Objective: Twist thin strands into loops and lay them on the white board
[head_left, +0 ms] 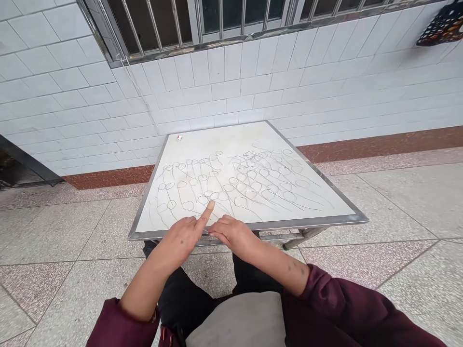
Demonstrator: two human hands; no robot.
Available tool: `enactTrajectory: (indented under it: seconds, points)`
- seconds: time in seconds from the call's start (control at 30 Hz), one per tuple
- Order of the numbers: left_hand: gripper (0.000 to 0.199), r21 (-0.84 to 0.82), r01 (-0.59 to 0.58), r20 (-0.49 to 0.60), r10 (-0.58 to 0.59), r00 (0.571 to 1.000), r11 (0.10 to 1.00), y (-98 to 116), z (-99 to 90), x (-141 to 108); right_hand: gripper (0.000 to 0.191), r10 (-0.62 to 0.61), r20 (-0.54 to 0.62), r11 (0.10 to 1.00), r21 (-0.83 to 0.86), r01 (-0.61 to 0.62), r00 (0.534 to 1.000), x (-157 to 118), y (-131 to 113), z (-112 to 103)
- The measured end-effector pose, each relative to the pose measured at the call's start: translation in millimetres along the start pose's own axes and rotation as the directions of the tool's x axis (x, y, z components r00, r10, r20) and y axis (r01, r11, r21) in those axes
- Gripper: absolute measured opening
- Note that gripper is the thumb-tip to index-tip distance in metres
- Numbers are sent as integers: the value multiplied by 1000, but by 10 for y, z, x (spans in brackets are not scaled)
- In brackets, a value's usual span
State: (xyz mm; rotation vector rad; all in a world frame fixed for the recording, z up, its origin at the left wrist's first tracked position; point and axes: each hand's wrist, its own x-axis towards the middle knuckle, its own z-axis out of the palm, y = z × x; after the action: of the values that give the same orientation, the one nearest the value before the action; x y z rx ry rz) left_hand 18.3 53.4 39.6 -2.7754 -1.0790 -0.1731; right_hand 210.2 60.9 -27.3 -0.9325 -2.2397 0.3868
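Note:
Thin dark wires (241, 201), each bent into a loop with loose tails, lie in rough rows over a white tabletop (217, 140). My left hand (186, 235) is over the near edge; one finger stretches forward to the nearest loops, while the other fingers curl under, mostly hidden. Close beside it, my right hand (234, 235) is closed at the table edge, fingertips pressed together and pointing left. Whatever lies in either hand is too thin or too hidden to make out.
A metal rim (285, 223) borders the table. A small white and red item (179, 138) sits at its far left corner. Behind stands a white tiled wall (231, 91) with a barred window (221, 19). A dark patterned cloth (439, 26) hangs at upper right.

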Motion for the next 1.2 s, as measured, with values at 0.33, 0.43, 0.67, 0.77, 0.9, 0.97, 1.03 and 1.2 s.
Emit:
enactTrajectory:
  seconds: [0.33,0.43,0.67,0.77,0.9,0.97,1.03,1.2]
  points:
    - [94,-43,-93,40,95,995,995,81,72,127,14,353,117,800,477,-365,928,-26,-4,80]
    - [94,-45,-80,55,83,995,996,98,74,138,12,363,89,775,524,-354,927,-47,5,120]
    - [93,43,-126,75,122,990,991,121,98,170,10,406,97,691,618,-375,909,-70,42,158]
    - [83,23,-165,-50,166,985,986,102,102,144,15,462,107,628,661,-410,880,-59,40,105]
    - [67,-140,-139,-365,80,927,980,101,264,35,25,475,124,517,762,-390,871,-47,34,-15]
    - [67,-421,45,-486,-267,832,906,154,396,-18,28,481,122,473,797,-374,868,-50,40,-60]
    - [74,-791,166,-349,-657,668,589,244,504,-43,29,484,126,450,813,-370,866,-57,46,-84]
    - [89,-999,34,35,-713,701,-15,462,533,28,31,456,176,416,824,-385,872,-74,13,-84]
